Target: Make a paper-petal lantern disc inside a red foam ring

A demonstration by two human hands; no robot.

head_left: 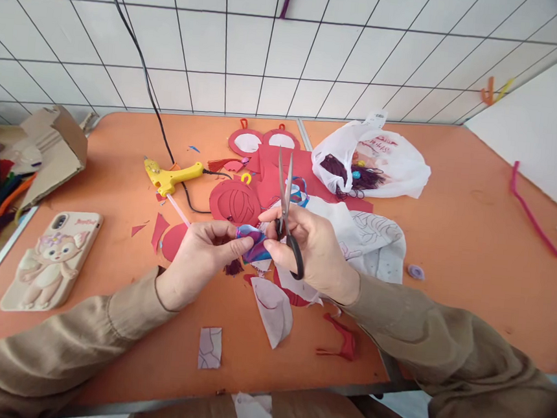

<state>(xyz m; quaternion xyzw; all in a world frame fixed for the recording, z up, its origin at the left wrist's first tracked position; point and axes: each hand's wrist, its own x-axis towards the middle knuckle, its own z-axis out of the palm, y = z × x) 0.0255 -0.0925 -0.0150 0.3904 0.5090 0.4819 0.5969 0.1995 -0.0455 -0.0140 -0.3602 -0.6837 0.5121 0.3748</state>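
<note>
I have the left hand [201, 254] gripping one side of the cloth [257, 254], pinched between thumb and finger. My right hand's [323, 252] grip is around the scissors [286, 200], blades slightly parted, its thumb at the cloth's other side. The cloth hangs above the counter [474, 252], between both hands, near the glue gun [176, 178].

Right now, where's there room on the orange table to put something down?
The table is bare right of the white bag and between the phone and yellow glue gun. The middle, around the scissors, is crowded with red cutouts.
</note>
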